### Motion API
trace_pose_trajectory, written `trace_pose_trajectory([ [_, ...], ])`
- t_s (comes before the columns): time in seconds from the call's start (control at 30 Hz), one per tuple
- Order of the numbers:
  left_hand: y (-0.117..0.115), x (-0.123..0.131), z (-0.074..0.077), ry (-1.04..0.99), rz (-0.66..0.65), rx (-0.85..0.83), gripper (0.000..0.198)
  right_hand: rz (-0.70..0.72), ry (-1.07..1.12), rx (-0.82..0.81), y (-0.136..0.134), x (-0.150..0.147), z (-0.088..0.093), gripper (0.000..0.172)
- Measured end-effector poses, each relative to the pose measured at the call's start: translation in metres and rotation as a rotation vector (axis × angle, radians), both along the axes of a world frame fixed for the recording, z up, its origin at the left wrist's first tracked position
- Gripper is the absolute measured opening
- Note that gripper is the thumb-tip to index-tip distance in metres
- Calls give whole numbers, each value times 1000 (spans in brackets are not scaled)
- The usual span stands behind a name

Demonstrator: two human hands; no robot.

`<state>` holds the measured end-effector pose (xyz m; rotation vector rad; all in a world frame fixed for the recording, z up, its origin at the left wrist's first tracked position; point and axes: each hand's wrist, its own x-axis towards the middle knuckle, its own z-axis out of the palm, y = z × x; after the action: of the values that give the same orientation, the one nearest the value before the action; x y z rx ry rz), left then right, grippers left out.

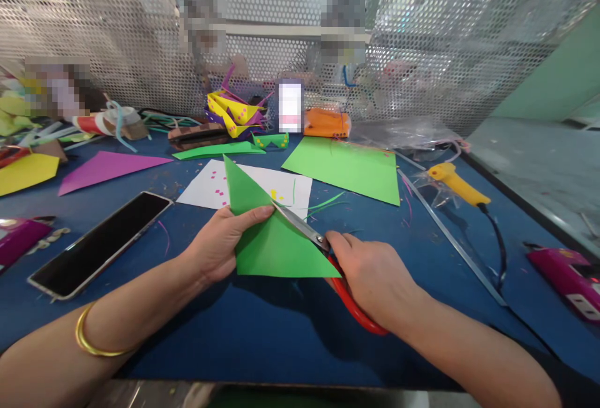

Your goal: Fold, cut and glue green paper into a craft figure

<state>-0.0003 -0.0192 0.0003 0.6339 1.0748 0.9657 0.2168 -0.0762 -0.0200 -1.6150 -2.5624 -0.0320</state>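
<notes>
My left hand (222, 239) pinches a triangular sheet of green paper (281, 255) by its left side, thumb on top, above the blue table. The red-handled scissors (304, 227) are gripped in my right hand (375, 273), fingers wrapped round the handles. Their blades lie along the slanting upper edge of the green paper, tips close to my left thumb. Behind the green paper lies a white sheet (201, 188) with small pink and yellow pieces on it. Thin green strips (328, 202) are scattered to its right.
A phone (105, 242) lies at left, near a purple paper (110, 169). Light green paper (351, 170) lies at back right, beside a metal ruler-like strip (450, 233) and yellow glue gun (457, 183). Yellow and purple paper shapes (234, 111) stand before a perforated metal screen (281, 2).
</notes>
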Motion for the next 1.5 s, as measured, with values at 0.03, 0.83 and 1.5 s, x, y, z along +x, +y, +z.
trace_pose_trajectory([
  [0.03,0,0,0,-3,-4,0,17,-10,12,2,0,-1,1,29],
  [0.83,-2,3,0,-7,-6,-39,19,-14,-72,-42,-1,-7,6,29],
  [1.5,0,5,0,-30,96,38,12,-121,-57,-137,-1,-9,11,28],
])
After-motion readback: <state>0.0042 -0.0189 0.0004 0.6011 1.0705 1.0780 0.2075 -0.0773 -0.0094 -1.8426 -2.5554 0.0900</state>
